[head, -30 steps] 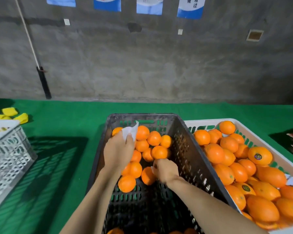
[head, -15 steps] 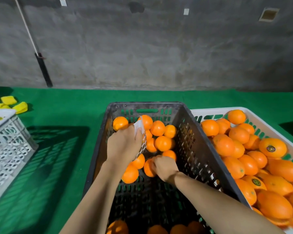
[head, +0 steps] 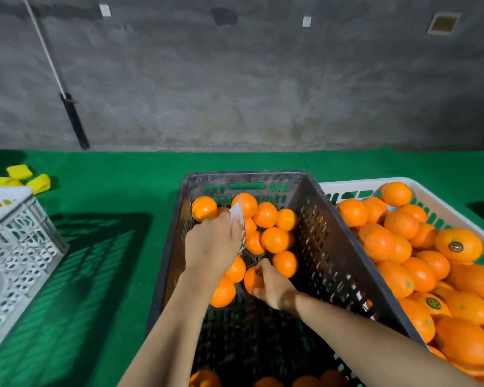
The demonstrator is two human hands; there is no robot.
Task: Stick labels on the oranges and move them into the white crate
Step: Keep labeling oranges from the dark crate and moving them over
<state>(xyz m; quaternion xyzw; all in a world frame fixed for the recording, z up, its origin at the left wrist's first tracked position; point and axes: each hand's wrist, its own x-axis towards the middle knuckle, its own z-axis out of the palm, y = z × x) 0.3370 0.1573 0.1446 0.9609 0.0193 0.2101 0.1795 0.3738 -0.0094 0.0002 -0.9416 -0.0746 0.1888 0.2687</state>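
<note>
Oranges (head: 274, 238) lie heaped at the far end of the black crate (head: 246, 174), and I have both hands in among them.

Nearest me, a few more fruit (head: 204, 378) sit at the crate's near end, cut off by the bottom edge. My right hand (head: 275, 290) curls round one orange (head: 251, 280) low in the heap, with the forefinger over a dark spot on its skin; I cannot tell whether that is a label. Just beyond, my left hand (head: 213, 243) pinches a white label sheet (head: 238, 219) under the thumb, edge-up above the heap. Right beside the black crate, the white crate (head: 347, 183) is piled high with oranges, and two of them show round dark labels (head: 456, 246). A green worktop (head: 109, 191) carries both crates. At far left stand a latticed crate (head: 14, 247) and some yellow pieces (head: 39, 183), with a grey wall (head: 263, 79) behind.
</note>
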